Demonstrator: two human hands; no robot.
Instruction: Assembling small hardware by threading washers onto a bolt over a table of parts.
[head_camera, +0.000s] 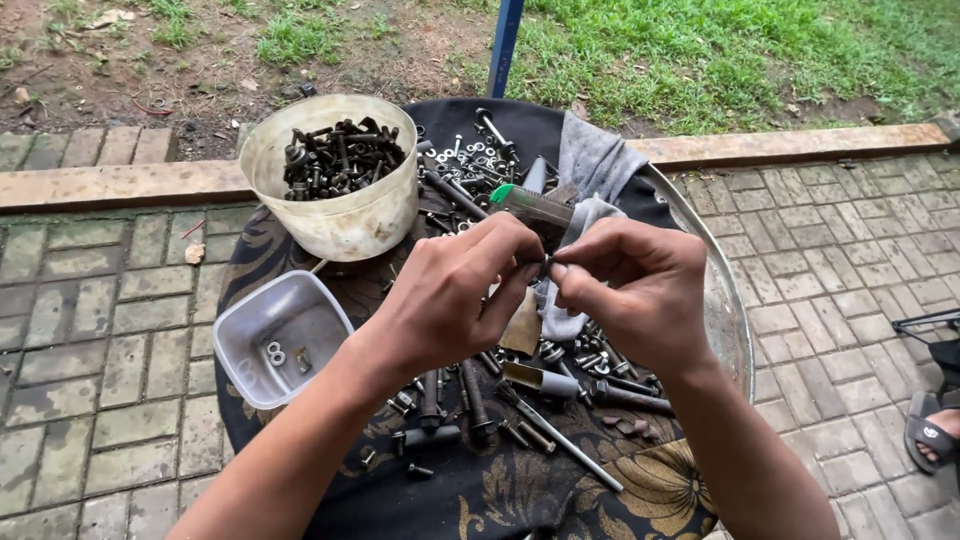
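Both hands, left hand (450, 295) and right hand (630, 285), pinch together on a small bolt (546, 267) above the hardware pile (520, 390), looks like mid nut-threading, so next needs steady twisting.

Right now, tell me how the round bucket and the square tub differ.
The round bucket is cream-coloured, deep and heaped with dark bolts; the square tub is clear grey plastic, shallow and nearly bare, holding only a few washers. The bucket stands at the far edge of the patterned cloth, the tub at its left edge, nearer the left hand. Both are open plastic containers holding hardware.
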